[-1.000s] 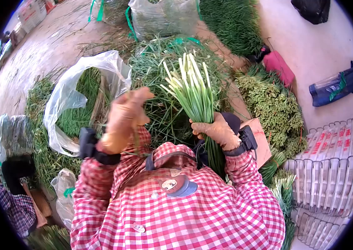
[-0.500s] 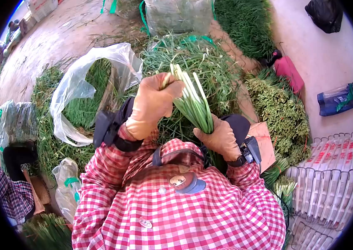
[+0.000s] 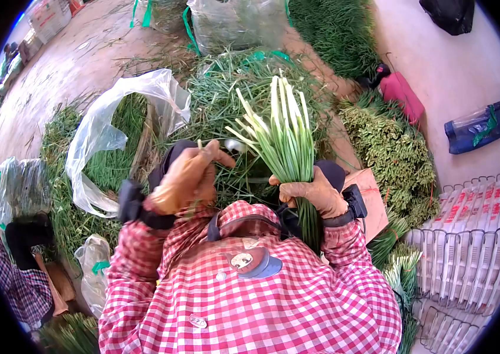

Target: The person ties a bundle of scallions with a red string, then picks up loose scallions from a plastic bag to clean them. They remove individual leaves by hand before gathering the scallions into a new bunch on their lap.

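- The right hand (image 3: 312,194), in a tan glove, is clamped round a bundle of long green stalks with pale whitish ends (image 3: 285,141). It grips the bundle low on the green part.
- The bundle stands nearly upright in front of the red-and-white checked shirt (image 3: 250,307). Its pale ends fan out above the hand and its dark green tails hang below the fist against the shirt.
- The left hand (image 3: 188,180), also in a tan glove, is held apart from the bundle at about the same height. Its thumb and fingers are pinched together on a thin green stalk (image 3: 200,143), of which only the tip shows above them.
- A heap of loose green stalks (image 3: 226,100) lies on the floor behind both hands.
- A clear plastic bag (image 3: 99,135), open and partly filled with greens, lies beyond the left hand.
- A brown cardboard box (image 3: 371,197) sits just beside the right wrist, with white wire crates (image 3: 468,248) near the floor's right edge.
- Another person's purple checked sleeve (image 3: 23,295) shows at the lower left.
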`<state>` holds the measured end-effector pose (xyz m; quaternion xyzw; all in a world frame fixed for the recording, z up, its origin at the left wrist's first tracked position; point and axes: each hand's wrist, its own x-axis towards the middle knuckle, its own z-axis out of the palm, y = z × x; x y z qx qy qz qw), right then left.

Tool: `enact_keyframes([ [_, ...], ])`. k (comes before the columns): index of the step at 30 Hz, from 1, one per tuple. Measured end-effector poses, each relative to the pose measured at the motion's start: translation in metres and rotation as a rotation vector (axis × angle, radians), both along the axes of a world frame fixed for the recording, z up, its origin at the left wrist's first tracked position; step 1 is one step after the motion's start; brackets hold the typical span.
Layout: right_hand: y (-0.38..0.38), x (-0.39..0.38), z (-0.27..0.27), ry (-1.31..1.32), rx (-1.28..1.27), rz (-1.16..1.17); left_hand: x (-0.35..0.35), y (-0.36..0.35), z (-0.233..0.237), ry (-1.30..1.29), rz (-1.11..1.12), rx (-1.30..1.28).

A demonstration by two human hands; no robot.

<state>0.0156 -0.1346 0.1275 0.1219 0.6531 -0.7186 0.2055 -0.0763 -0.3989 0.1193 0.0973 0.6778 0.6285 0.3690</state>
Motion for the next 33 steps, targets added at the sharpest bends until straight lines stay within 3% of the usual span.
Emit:
enact_keyframes([
  [2,-0.003,-0.003,0.002,-0.009,-0.114,0.068,0.006,0.02,-0.025,-0.089,0.178,0.264],
  [6,-0.023,-0.008,-0.01,-0.007,-0.057,-0.014,-0.001,0.066,-0.035,-0.306,0.451,0.922],
  [7,-0.028,-0.01,-0.015,-0.025,-0.089,-0.029,-0.002,0.07,-0.034,-0.236,0.405,0.981],
  [10,-0.038,-0.017,-0.02,-0.05,-0.129,-0.049,0.002,0.088,-0.026,-0.382,0.392,1.156],
  [13,-0.039,-0.021,-0.02,0.008,-0.207,0.07,0.004,0.089,-0.032,-0.203,0.432,0.888],
  [15,-0.033,-0.025,-0.031,-0.075,-0.519,0.277,-0.003,0.082,-0.032,-0.411,0.245,1.126],
  [18,-0.046,-0.035,-0.049,-0.24,-1.038,0.529,-0.011,0.079,-0.023,-0.366,0.157,1.228],
  [21,-0.039,-0.034,-0.036,-0.406,-0.606,0.269,-0.018,0.073,-0.023,-0.32,0.169,1.15],
  [22,-0.033,-0.044,-0.034,-0.104,-0.243,0.507,-0.011,0.061,-0.026,-0.315,0.17,1.106],
  [23,-0.015,-0.057,-0.019,-0.022,0.184,0.625,-0.013,0.06,-0.027,-0.28,0.211,1.094],
  [24,-0.015,-0.061,0.003,0.151,0.338,0.478,-0.016,0.058,-0.027,-0.245,0.252,1.081],
  [25,-0.016,-0.065,0.026,0.224,0.151,0.253,-0.015,0.055,-0.022,-0.23,0.272,1.061],
  [27,-0.02,-0.077,0.055,0.404,0.133,-0.064,-0.014,0.054,-0.016,-0.205,0.304,1.019],
  [29,-0.04,-0.073,0.077,0.602,0.406,-0.041,-0.007,0.064,-0.018,-0.204,0.359,1.081],
  [31,-0.059,-0.084,0.084,0.524,0.78,0.189,-0.009,0.071,-0.024,-0.216,0.42,1.134],
  [33,-0.06,-0.098,0.067,0.443,0.565,0.25,-0.006,0.065,-0.02,-0.196,0.387,1.08],
])
